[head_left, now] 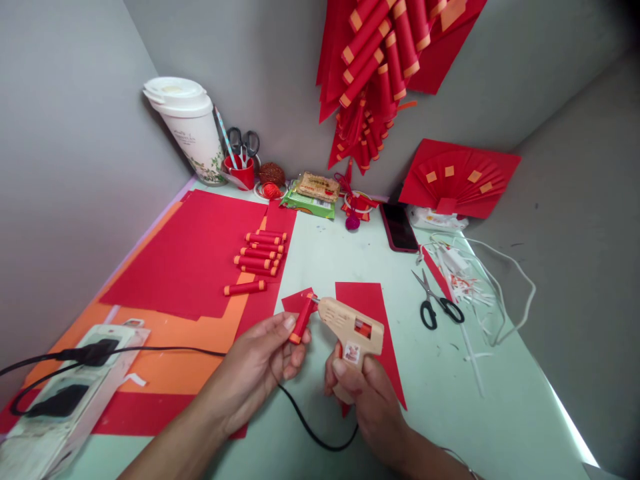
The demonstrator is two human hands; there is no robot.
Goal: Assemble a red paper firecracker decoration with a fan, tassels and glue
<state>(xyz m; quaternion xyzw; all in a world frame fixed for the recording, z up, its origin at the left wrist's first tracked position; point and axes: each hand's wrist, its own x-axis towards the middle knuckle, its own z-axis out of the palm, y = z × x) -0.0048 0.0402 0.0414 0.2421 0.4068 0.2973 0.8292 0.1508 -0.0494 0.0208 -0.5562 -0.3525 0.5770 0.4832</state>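
My left hand pinches a red paper roll with orange ends, held tilted above the table. A cream glue gun is in my right hand, its fingers wrapped round the handle. The gun's metal nozzle meets the upper end of the roll; whether it touches cannot be told. Behind the roll lies a small red paper piece, partly covered. A red paper strip lies under the gun. Several finished rolls are grouped on red paper at the left, with one lying apart nearer me.
Red sheets and orange paper cover the left side. A power strip sits front left, and a black cable passes beneath my left arm. Scissors, a phone and white cord lie right. A cup stands back left.
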